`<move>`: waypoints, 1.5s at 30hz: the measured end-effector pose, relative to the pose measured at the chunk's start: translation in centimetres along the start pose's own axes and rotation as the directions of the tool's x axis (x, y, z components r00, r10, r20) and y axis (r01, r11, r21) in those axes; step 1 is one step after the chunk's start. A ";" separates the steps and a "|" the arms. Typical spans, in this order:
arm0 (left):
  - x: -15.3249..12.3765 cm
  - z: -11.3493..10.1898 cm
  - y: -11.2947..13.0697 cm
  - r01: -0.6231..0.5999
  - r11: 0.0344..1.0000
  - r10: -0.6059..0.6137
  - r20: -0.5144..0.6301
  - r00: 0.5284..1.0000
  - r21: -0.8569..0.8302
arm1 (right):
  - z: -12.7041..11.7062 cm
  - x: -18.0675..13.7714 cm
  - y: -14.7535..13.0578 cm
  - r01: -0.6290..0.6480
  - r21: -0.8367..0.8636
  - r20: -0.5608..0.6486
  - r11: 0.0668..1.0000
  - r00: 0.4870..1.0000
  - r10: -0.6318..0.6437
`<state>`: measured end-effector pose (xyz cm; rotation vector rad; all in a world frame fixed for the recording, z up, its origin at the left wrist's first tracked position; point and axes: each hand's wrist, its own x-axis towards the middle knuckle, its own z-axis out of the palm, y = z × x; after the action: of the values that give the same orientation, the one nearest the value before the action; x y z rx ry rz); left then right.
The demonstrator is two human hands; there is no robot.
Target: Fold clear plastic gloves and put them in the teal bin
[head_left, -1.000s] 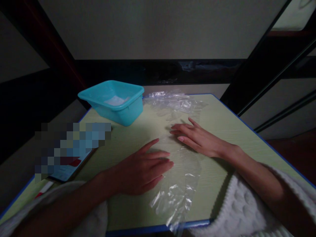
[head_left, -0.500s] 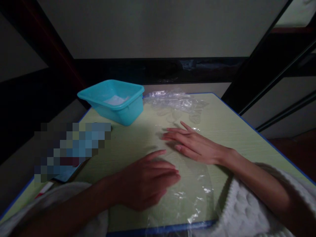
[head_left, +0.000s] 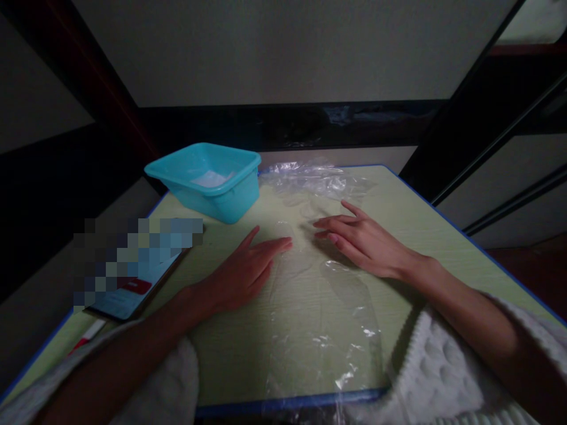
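Note:
A clear plastic sheet lies flat on the pale green table, reaching past the near edge. My left hand rests flat on the sheet's left edge, fingers stretched toward the far side. My right hand lies open on the sheet's far part, fingers spread and pointing left. Neither hand grips anything. Both wrists come out of white knitted sleeves.
A turquoise plastic tub with something white inside stands at the far left. A crumpled pile of clear plastic lies behind the hands. A card or booklet sits at the left edge. Dark frame bars surround the table.
My left hand has slid away from me along the sheet, from near the front to beside the right hand. The sheet now lies flatter and smoother. The right hand shifted slightly right.

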<state>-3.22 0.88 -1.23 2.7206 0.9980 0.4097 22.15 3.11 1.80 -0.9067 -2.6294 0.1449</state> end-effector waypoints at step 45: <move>0.1 -0.3 0.0 0.035 0.999 -0.034 -0.052 0.998 0.021 | 1.0 -0.1 -0.2 0.179 -0.011 0.101 0.984 0.979 -0.177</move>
<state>-3.19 0.96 -0.92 2.7208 1.0669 0.4677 21.73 2.90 0.88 -0.6823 -2.7937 0.1211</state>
